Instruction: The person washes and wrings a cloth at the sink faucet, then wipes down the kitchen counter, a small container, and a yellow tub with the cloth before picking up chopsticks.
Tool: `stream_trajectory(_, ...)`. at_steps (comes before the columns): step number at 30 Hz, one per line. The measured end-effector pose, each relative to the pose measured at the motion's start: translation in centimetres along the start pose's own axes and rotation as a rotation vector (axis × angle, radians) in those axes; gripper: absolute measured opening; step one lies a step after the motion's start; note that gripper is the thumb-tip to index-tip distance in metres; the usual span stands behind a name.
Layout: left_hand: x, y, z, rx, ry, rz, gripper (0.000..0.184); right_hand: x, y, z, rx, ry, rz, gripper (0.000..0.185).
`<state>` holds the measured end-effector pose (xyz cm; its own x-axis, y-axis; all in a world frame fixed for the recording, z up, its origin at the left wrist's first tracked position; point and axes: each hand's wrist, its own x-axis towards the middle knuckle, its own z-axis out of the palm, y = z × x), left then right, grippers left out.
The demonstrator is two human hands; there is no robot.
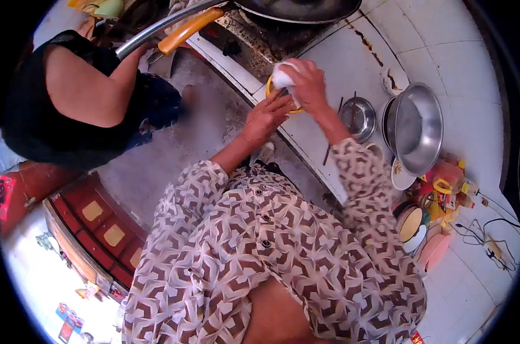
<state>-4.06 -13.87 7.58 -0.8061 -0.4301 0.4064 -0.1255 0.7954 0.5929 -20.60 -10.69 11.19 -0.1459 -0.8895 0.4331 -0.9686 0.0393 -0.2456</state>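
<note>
At the front edge of the white tiled counter, my right hand (307, 85) is closed around a white bag (283, 75), pressing it over a container with a yellow rim (297, 110). My left hand (264, 120) lies against the near left side of that container, its fingers curled on its edge. The bag and my hands hide most of the container. Just right of my right wrist stands a small metal bowl (358, 119), with chopsticks (327, 155) beside it.
A large metal basin (419, 129) leans at the right, near bottles and packets (446, 186). A black wok (303, 7) sits on the stove at the top. Another person (88, 97) is at the left, near an orange handle (190, 31). Cables (489, 243) lie far right.
</note>
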Motion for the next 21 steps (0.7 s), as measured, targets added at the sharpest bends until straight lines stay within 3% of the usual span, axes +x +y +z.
stream_trajectory(1, 0.3, -0.3, 0.1, 0.053, 0.035, 0.073, 0.026, 0.9, -1.1, 1.0, -0.023, 0.062, 0.054, 0.033)
stream_trajectory(4, -0.1, -1.5, 0.0, 0.116, -0.107, 0.031, 0.021, -0.3, -2.7, 2.1, 0.155, 0.119, 0.1, 0.033)
stream_trajectory(8, -0.4, -2.7, 0.4, 0.11, -0.08, 0.081, 0.017, -2.7, 0.5, -0.1, 0.363, -0.248, 0.02, 0.038)
stream_trajectory(12, -0.4, -2.4, 0.7, 0.122, -0.109, 0.104, 0.025, 0.0, 4.1, -5.5, 0.623, -0.884, 0.235, 0.043)
stream_trajectory(15, -0.3, -3.0, 0.7, 0.146, -0.128, 0.111, 0.029, 0.7, 6.0, -7.8, 0.959, -0.693, 0.607, 0.043)
stream_trajectory(18, -0.1, -2.7, -0.2, 0.088, -0.14, 0.119, 0.03, 0.7, 7.8, -7.6, 1.207, -0.092, 0.799, 0.045)
stream_trajectory(21, 1.1, -2.3, -1.5, 0.078, -0.222, 0.104, 0.037, 0.8, 8.9, -3.8, 0.971, 0.322, 0.735, 0.051)
